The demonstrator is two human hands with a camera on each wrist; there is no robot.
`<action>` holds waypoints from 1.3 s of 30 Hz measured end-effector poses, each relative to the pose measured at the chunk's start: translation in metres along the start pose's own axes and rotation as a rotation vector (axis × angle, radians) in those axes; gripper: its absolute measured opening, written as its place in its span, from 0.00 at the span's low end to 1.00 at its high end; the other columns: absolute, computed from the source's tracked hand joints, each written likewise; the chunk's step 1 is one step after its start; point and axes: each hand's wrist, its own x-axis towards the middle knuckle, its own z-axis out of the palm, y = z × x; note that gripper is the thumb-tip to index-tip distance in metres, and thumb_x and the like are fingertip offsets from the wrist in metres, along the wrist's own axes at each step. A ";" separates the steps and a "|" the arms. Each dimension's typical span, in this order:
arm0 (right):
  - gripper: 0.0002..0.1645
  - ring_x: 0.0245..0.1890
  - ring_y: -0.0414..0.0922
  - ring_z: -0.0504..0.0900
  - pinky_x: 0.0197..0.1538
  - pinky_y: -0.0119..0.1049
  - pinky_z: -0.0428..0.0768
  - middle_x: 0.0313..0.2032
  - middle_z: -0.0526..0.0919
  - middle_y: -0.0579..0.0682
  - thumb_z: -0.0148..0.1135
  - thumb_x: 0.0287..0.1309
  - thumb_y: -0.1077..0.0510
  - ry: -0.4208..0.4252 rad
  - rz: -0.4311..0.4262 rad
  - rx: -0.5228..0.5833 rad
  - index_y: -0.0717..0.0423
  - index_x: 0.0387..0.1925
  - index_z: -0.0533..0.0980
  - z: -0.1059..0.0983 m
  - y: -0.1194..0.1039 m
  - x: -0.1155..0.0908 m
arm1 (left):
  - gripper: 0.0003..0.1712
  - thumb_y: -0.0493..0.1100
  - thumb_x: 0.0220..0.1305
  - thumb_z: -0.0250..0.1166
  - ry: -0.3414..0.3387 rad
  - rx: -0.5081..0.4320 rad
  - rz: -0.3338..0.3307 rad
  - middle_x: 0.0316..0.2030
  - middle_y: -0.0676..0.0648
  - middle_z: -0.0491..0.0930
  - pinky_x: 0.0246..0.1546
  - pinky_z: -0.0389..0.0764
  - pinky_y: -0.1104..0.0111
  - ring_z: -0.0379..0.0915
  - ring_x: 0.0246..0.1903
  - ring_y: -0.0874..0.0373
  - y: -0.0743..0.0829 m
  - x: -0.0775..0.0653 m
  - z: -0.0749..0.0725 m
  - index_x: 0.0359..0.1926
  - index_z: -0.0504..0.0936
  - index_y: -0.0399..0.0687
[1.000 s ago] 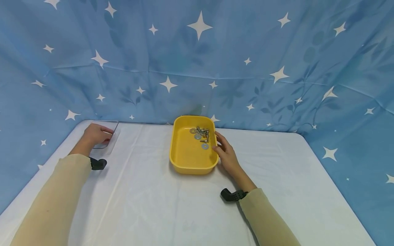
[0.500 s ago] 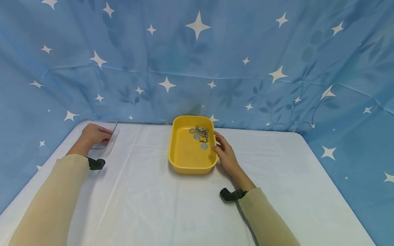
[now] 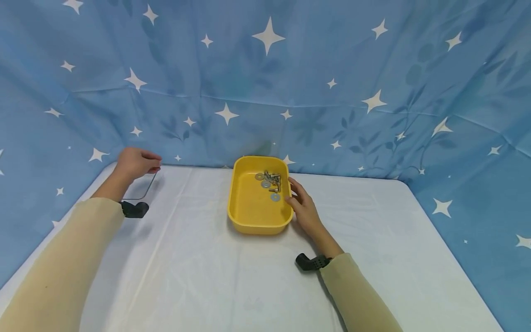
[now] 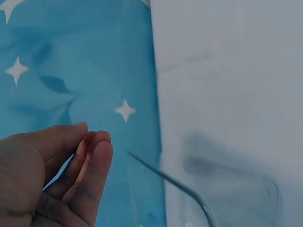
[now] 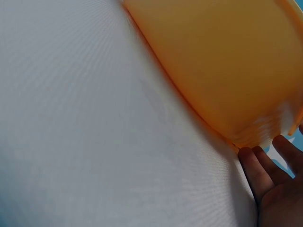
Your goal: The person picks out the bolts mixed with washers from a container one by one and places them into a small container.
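In the head view my left hand [image 3: 137, 162] is raised over a clear plastic box [image 3: 143, 197] at the far left. Its thumb and fingers are drawn together at the tips; I cannot tell whether something small is between them. The left wrist view has these fingertips beside the box's rim [image 4: 189, 190]. My right hand [image 3: 306, 210] grips the right side of a yellow tray [image 3: 250, 210], thumb at the rim and fingers against the outer wall. Small metal bolts [image 3: 279, 184] and flat washers [image 3: 275, 197] lie in the tray's right half.
A white cloth [image 3: 195, 263] covers the table. Behind it hangs a blue curtain [image 3: 249, 83] with white stars, close to the tray's far end. Black wrist cameras sit on both wrists.
My left hand has come up out of the clear box and now stands above its rim. The right hand and the yellow tray have stayed in place.
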 end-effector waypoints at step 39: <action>0.38 0.72 0.62 0.68 0.73 0.54 0.70 0.76 0.61 0.64 0.50 0.72 0.62 -0.043 0.017 0.008 0.56 0.79 0.54 -0.004 -0.034 -0.012 | 0.16 0.38 0.66 0.67 -0.234 -0.200 0.207 0.48 0.34 0.86 0.51 0.87 0.58 0.84 0.50 0.39 0.160 -0.007 0.132 0.52 0.86 0.34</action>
